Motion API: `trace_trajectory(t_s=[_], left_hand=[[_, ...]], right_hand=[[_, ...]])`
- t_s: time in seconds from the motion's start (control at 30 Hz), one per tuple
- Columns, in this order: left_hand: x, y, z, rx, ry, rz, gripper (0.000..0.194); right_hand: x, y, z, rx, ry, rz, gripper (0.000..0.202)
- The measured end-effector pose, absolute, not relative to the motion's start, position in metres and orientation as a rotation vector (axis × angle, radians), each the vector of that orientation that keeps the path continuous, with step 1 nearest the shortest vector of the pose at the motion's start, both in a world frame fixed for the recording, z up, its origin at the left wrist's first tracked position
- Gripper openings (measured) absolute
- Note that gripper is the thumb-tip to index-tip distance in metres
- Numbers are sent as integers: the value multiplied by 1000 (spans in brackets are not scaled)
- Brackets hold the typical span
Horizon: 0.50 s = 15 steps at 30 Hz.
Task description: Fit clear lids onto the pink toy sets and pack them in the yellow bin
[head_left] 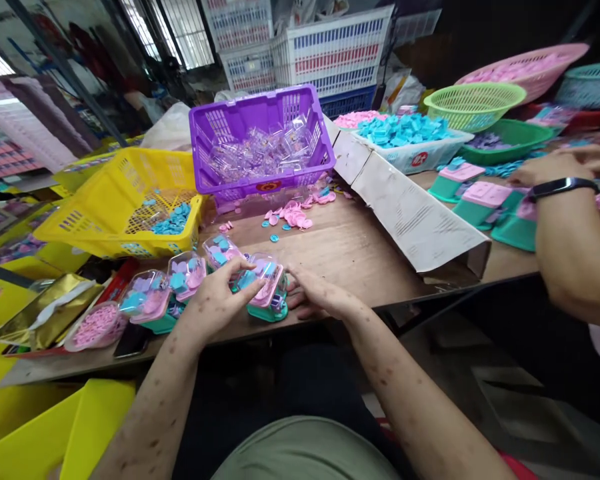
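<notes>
A toy case (267, 307) with a green base, pink rim and clear lid stands near the table's front edge, between my hands. My left hand (223, 297) holds it from the left, thumb and fingers on the lid. Against its right side lies my right hand (320, 293), its fingers spread apart near the green base. Similar cases with clear lids stand to the left, one (147, 300) at the far left and another (186, 273) beside my left hand. Blue and purple pieces show through their lids.
Behind are a yellow basket (115, 233), a purple basket (263, 180) of clear parts and loose pink discs (295, 215). A cardboard divider (405, 210) runs along the right. Beyond it, another person's hand (550, 167) is near green-and-pink cases (485, 195).
</notes>
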<state>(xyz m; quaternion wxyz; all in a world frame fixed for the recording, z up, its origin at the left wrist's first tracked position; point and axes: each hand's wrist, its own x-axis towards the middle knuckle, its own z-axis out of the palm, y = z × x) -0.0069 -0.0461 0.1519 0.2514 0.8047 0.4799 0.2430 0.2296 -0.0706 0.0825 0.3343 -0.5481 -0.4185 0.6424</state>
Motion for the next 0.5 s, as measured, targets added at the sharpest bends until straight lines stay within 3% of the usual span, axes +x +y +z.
trace_trajectory(t_s=[0.2,0.3,0.5], left_hand=[[-29,-63,169,2182,1418,998,56],[-56,-69,186,2133,1634,1240,52],[-97,-80,190,1980,2086,1252,58]], right_hand=[[243,-84,79,-1560,-1045,1526,61],[243,-79,81,-1576,-1094,1464,66],[229,-41,84,-1387,-1309,1216,88]])
